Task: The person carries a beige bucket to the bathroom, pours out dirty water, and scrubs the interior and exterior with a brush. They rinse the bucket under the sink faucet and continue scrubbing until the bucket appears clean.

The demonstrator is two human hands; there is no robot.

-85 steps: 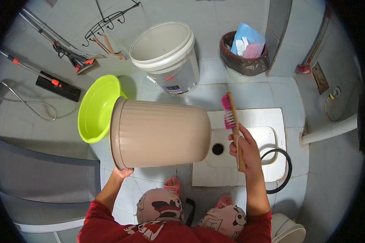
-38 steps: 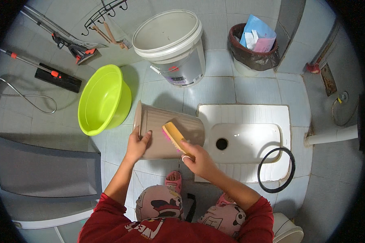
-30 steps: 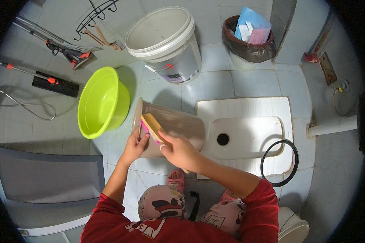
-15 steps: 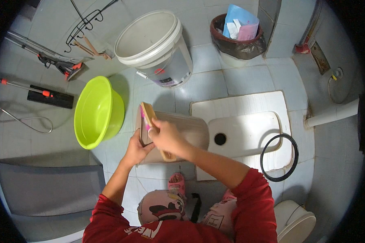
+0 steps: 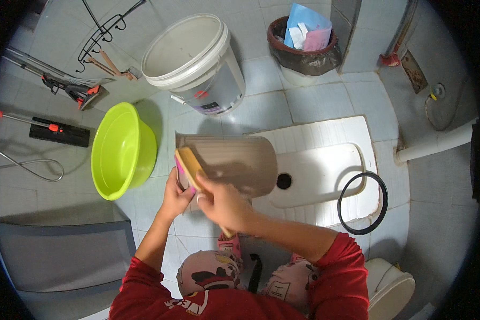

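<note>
A beige-brown bin (image 5: 240, 160) lies on its side in front of me, its mouth towards the left and its base over the edge of the squat toilet. My left hand (image 5: 177, 196) grips it at the near side of the mouth, the fingers partly hidden behind the rim. In my right hand (image 5: 224, 205) is a wooden-backed scrub brush (image 5: 190, 164), held by its long handle. Its pink bristles face the mouth end of the bin, close to my left fingers. Whether they touch the bin is hard to see.
The white squat toilet (image 5: 325, 208) is set in the floor, with a black ring (image 5: 383, 207) at its right. A lime-green basin (image 5: 149, 154) stands left, a big white bucket (image 5: 232, 80) and lined trash bin (image 5: 325, 60) behind. A lidded white bucket (image 5: 381, 280) is near right.
My right hand and the brush have moved nearer to me, the brush head a little left. More of the bin's upper side shows. My left hand keeps its hold.
</note>
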